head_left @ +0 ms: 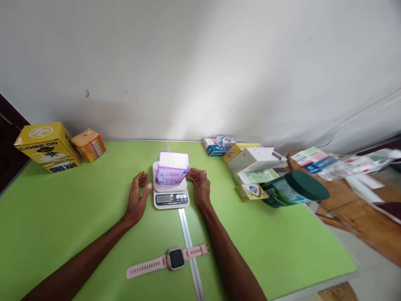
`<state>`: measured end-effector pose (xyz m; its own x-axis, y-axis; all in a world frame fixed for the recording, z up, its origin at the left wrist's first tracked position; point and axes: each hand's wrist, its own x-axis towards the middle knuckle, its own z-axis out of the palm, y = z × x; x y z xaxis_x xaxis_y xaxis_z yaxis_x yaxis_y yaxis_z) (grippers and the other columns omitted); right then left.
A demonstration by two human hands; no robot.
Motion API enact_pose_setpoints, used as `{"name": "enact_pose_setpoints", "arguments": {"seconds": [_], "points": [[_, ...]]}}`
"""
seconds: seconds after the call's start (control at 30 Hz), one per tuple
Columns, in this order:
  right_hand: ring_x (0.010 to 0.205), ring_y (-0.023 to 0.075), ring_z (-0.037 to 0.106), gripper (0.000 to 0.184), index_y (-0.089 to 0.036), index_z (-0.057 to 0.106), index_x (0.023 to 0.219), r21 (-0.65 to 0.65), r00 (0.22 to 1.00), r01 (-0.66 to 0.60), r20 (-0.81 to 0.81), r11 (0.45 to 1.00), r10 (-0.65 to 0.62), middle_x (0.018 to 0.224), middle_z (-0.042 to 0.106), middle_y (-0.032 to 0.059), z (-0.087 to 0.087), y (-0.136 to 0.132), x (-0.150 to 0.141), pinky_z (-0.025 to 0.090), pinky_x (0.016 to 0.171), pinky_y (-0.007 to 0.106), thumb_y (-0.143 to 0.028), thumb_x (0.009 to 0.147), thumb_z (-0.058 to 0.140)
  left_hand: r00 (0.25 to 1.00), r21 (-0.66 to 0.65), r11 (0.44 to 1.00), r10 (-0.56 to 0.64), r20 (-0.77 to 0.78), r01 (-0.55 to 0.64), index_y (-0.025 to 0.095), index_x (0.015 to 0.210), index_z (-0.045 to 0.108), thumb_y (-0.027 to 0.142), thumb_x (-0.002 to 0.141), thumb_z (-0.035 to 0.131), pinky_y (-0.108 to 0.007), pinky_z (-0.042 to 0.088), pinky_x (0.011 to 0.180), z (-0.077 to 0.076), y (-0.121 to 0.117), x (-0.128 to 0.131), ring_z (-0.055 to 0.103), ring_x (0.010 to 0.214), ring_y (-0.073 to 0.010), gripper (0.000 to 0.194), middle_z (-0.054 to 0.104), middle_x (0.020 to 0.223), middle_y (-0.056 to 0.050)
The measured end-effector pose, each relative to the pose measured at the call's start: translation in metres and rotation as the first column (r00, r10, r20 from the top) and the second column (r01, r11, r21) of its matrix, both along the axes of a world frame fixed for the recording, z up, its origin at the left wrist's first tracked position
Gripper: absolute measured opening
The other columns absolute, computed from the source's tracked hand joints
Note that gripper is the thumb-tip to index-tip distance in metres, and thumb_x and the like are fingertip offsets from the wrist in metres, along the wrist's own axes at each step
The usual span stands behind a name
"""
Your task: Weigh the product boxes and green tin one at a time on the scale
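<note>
A purple and white soft pack, perhaps of tissues (172, 174), rests on the platform of a white kitchen scale (171, 205). The scale has a small grey display and several buttons along its front. My left hand (138, 200) is just left of the scale, fingers curved and apart, holding nothing. Close to the pack's right side, my right hand (201, 186) has its fingers stretched towards it; whether the fingertips touch the pack I cannot tell. Nearer to me, a smartwatch with a pink strap (176, 258) lies flat on the table between my forearms.
On the green table (94, 209), a yellow box (48, 146) and an orange box (90, 145) stand back left. Several small boxes, including a white one (258, 159), and a dark green tub (291, 190) are grouped at right. Beyond the table's right edge is a wooden surface (347, 209).
</note>
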<state>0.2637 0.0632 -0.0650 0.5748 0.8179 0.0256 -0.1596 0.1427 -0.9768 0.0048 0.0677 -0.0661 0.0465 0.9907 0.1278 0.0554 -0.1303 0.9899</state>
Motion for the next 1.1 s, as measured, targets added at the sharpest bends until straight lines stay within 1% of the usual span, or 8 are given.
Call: {"name": "enact_pose_setpoints", "arguments": {"seconds": [0.27, 0.43, 0.57, 0.73, 0.8, 0.9, 1.0, 1.1], "points": [[0.104, 0.0298, 0.079, 0.079, -0.019, 0.079, 0.112, -0.002, 0.998, -0.034, 0.052, 0.999, 0.034, 0.107, 0.084, 0.0134, 0.002, -0.001, -0.006, 0.062, 0.104, 0.053, -0.093, 0.089, 0.063, 0.999, 0.001, 0.999, -0.036, -0.036, 0.036, 0.022, 0.155, 0.053, 0.08, 0.095, 0.066, -0.059, 0.049, 0.125, 0.007, 0.003, -0.005, 0.063, 0.144, -0.0365, 0.084, 0.064, 0.153, -0.02], [0.099, 0.0294, 0.079, 0.079, -0.019, 0.079, 0.104, 0.016, 0.994, -0.065, 0.085, 0.998, 0.064, 0.102, 0.084, 0.0124, 0.004, -0.001, -0.006, 0.063, 0.1, 0.051, -0.095, 0.085, 0.065, 0.991, 0.066, 0.994, -0.085, -0.099, 0.092, 0.022, 0.162, 0.045, 0.076, 0.094, 0.07, -0.059, 0.049, 0.125, 0.014, 0.006, -0.008, 0.062, 0.146, -0.0372, 0.09, 0.057, 0.161, -0.022], [0.1, 0.0302, 0.078, 0.078, -0.022, 0.077, 0.104, 0.016, 0.981, -0.129, 0.15, 0.991, 0.126, 0.105, 0.083, 0.0111, 0.011, -0.007, -0.007, 0.063, 0.099, 0.051, -0.096, 0.086, 0.062, 0.973, 0.176, 0.972, -0.116, -0.2, 0.152, 0.027, 0.169, 0.038, 0.068, 0.083, 0.086, -0.063, 0.042, 0.132, 0.036, 0.021, -0.01, 0.052, 0.158, -0.0403, 0.107, 0.047, 0.173, -0.021], [0.136, 0.0332, 0.069, 0.071, -0.025, 0.073, 0.134, 0.058, 0.932, -0.153, 0.34, 0.986, 0.125, 0.144, 0.075, 0.0134, 0.032, -0.013, -0.013, 0.059, 0.112, 0.05, -0.083, 0.093, 0.067, 0.923, 0.16, 0.946, -0.222, -0.315, 0.282, 0.03, 0.171, 0.038, 0.062, 0.072, 0.097, -0.066, 0.038, 0.134, 0.068, 0.054, -0.008, 0.048, 0.162, -0.0424, 0.12, 0.047, 0.175, -0.02], [0.144, 0.0342, 0.064, 0.072, -0.027, 0.069, 0.145, 0.085, 0.891, -0.19, 0.434, 0.978, 0.136, 0.152, 0.07, 0.015, 0.04, -0.011, -0.017, 0.056, 0.117, 0.053, -0.078, 0.093, 0.072, 0.905, 0.128, 0.938, -0.265, -0.332, 0.321, 0.029, 0.169, 0.043, 0.06, 0.068, 0.1, -0.067, 0.041, 0.133, 0.076, 0.064, -0.005, 0.052, 0.159, -0.0432, 0.12, 0.052, 0.172, -0.02], [0.147, 0.0354, 0.06, 0.077, -0.027, 0.066, 0.152, 0.067, 0.813, -0.24, 0.559, 0.968, 0.163, 0.155, 0.067, 0.0168, 0.047, -0.007, -0.022, 0.051, 0.123, 0.056, -0.072, 0.091, 0.079, 0.896, 0.11, 0.925, -0.313, -0.314, 0.362, 0.028, 0.161, 0.055, 0.06, 0.065, 0.102, -0.065, 0.051, 0.126, 0.081, 0.073, -0.002, 0.062, 0.149, -0.0427, 0.111, 0.066, 0.159, -0.02], [0.146, 0.0359, 0.06, 0.08, -0.029, 0.063, 0.156, 0.043, 0.762, -0.263, 0.621, 0.964, 0.181, 0.154, 0.067, 0.0158, 0.046, -0.003, -0.025, 0.05, 0.124, 0.058, -0.068, 0.089, 0.084, 0.896, 0.087, 0.926, -0.326, -0.303, 0.366, 0.028, 0.147, 0.068, 0.06, 0.062, 0.104, -0.062, 0.064, 0.109, 0.08, 0.076, 0.0, 0.075, 0.129, -0.0411, 0.098, 0.079, 0.138, -0.017], [0.142, 0.0377, 0.062, 0.081, -0.028, 0.062, 0.157, 0.045, 0.743, -0.265, 0.646, 0.963, 0.174, 0.151, 0.069, 0.0169, 0.042, 0.0, -0.028, 0.052, 0.121, 0.061, -0.064, 0.089, 0.086, 0.885, 0.037, 0.933, -0.325, -0.333, 0.357, 0.026, 0.132, 0.075, 0.061, 0.058, 0.104, -0.059, 0.069, 0.093, 0.081, 0.077, 0.002, 0.08, 0.11, -0.0387, 0.087, 0.085, 0.122, -0.014]]}}
